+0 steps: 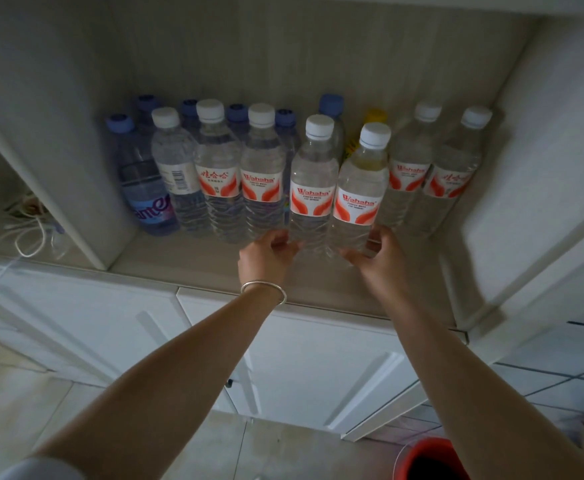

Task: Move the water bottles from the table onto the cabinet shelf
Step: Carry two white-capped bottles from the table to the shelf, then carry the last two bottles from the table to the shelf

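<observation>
Cabinet shelf – pale wood | hands grip 2 bottles

White cabinet with pale wood-grain back panel, dim light inside. Vertical divider on left; the left compartment holds a tangle of white cords. Closed white lower doors below the shelf edge, raised slanted handles. Open white door on right. Beige tiled floor near left, white tiles with dark grout right. Red bucket near right, partly cut off
</observation>
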